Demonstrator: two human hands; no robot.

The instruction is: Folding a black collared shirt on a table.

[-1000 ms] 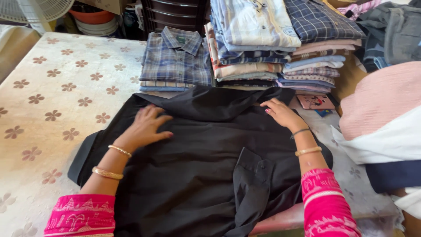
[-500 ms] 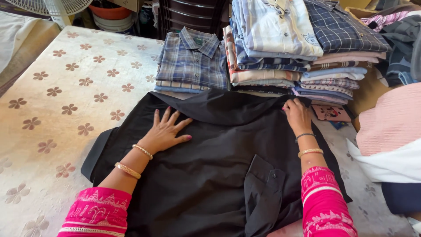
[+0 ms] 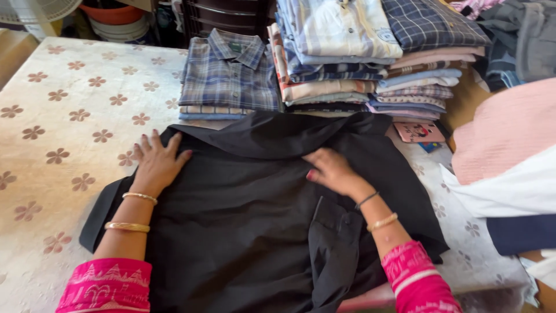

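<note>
Left hand (image 3: 156, 164) lies flat, fingers spread, on the black shirt's (image 3: 249, 220) left edge; right hand (image 3: 333, 172) presses open-palmed near its middle, below the folded shirt stacks (image 3: 347, 58)

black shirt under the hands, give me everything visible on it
The black shirt looks like thin woven cloth, plain and unpatterned. It lies spread flat on the flower-print table cover, its collar edge toward the stacks of folded shirts. A flapped pocket shows near the right forearm. The left hand presses flat on its upper left corner; the right hand rests flat near the collar.
</note>
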